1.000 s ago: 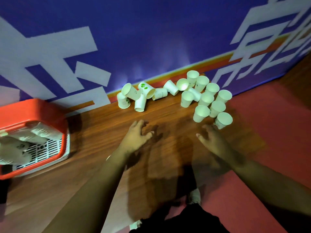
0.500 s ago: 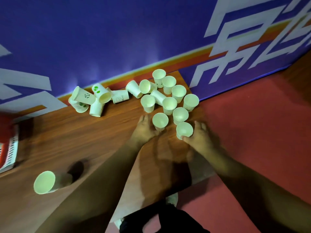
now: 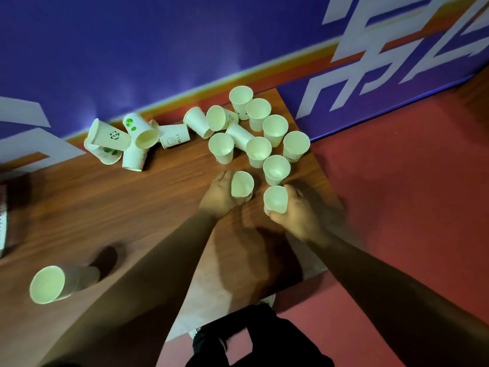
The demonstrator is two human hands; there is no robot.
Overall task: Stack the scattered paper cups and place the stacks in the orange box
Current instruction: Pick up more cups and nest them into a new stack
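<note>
Several white paper cups lie scattered along the far side of the wooden table (image 3: 111, 207). My left hand (image 3: 218, 194) is closed around one upright cup (image 3: 242, 184), slightly tilted. My right hand (image 3: 296, 215) grips another upright cup (image 3: 275, 199) at the table's right edge. Just beyond stands a cluster of upright cups (image 3: 275, 128). Farther left, a pile of tipped cups (image 3: 124, 140) shows panda and green prints. A short stack of cups (image 3: 57, 283) lies on its side near the front left. Only a sliver of the orange box (image 3: 2, 223) shows at the left edge.
A blue banner wall (image 3: 185, 43) with white lettering rises right behind the table. Red floor (image 3: 397, 181) lies to the right of the table edge. My dark clothing and a shoe show below the table's front edge.
The view swung right, so the orange box slid almost out of frame. Both hands reached forward from open and each closed around an upright cup at the near edge of the cluster.
</note>
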